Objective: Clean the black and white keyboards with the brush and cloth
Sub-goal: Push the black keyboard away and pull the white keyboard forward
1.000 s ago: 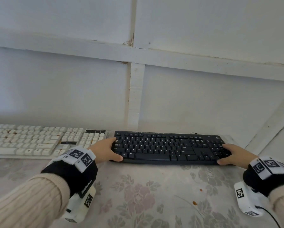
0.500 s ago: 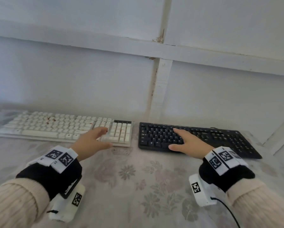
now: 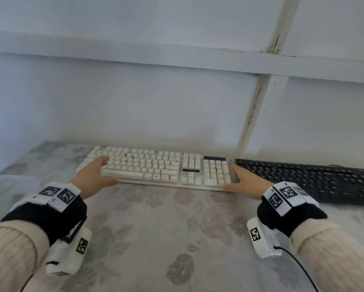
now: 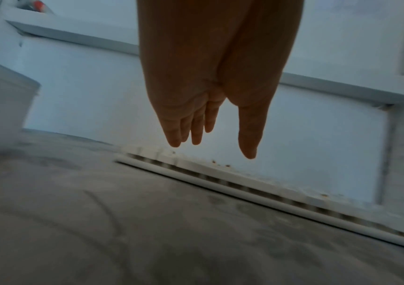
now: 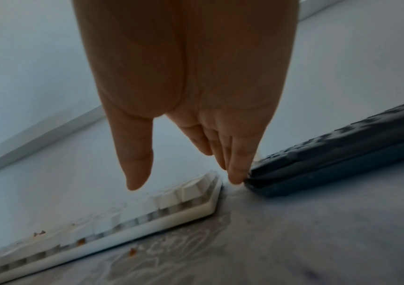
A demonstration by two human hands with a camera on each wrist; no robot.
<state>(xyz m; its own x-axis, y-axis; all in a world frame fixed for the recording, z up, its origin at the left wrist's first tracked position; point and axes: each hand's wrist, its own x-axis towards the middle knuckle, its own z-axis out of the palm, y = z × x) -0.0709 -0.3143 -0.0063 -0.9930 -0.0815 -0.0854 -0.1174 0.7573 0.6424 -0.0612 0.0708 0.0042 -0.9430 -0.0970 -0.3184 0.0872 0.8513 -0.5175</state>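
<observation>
A white keyboard (image 3: 155,167) with orange crumbs on its keys lies at the table's middle, against the wall. A black keyboard (image 3: 314,178) lies just right of it. My left hand (image 3: 108,170) reaches over the white keyboard's left end with fingers straight and thumb by the front edge. My right hand (image 3: 229,177) is at its right end, fingers straight in the gap between the two keyboards. In the right wrist view the fingertips (image 5: 235,179) touch the black keyboard's corner (image 5: 330,160) beside the white keyboard (image 5: 184,202). No brush or cloth is in view.
A floral tablecloth (image 3: 176,239) covers the table. The white panelled wall (image 3: 155,102) stands right behind the keyboards. A translucent container (image 3: 8,186) sits at the far left. A black cable (image 3: 299,268) trails from my right wrist.
Both hands left the black keyboard's ends and moved left; they now flank the white keyboard. The head view swung left, so the white keyboard sits in the middle.
</observation>
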